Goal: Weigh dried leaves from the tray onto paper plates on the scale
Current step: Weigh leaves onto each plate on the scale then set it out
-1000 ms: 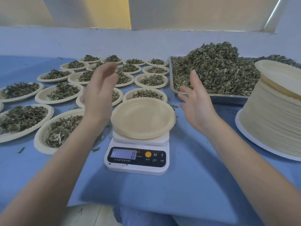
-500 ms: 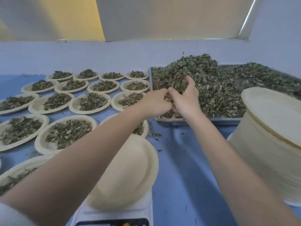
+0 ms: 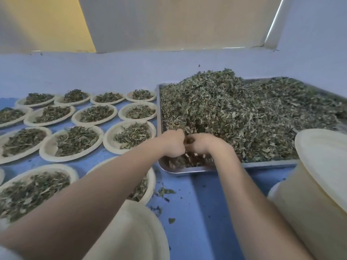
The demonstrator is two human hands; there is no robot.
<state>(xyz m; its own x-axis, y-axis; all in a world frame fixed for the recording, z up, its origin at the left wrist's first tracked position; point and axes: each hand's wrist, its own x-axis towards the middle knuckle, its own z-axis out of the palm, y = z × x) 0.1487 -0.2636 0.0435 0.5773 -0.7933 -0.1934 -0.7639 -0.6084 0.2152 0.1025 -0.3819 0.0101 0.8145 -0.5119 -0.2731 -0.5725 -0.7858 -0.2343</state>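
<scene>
A person leans over a blue-covered table (image 3: 202, 212), both bare forearms stretched toward a metal tray (image 3: 262, 163) heaped with dried leaves (image 3: 234, 113). The left hand (image 3: 173, 145) and right hand (image 3: 203, 145) meet at the tray's near left corner, knuckles almost touching, fingers curled down and inward around a clump of leaves gathered between them. A few strands show in the gap between the two hands, so both are grasping leaves rather than lying flat.

The empty paper plate (image 3: 135, 233) waiting for this portion sits at the bottom edge of the view, under the left forearm (the scale beneath it is out of sight here). To the left lie many filled plates (image 3: 75, 139) in rows. At the right stands a tall stack of unused plates (image 3: 319, 184).

To do this scoop well, I would judge that the hands should close from both sides and lift as one cup, thumbs sealing the top, since the leaves look light, loose and quick to shed. Loose crumbs (image 3: 165, 192) already lie on the cloth between tray and plate. A modest handful seems wiser than a big one, because adding a pinch on the scale is easier than picking leaves back off. The carry back should be low and short, straight over the empty plate.
</scene>
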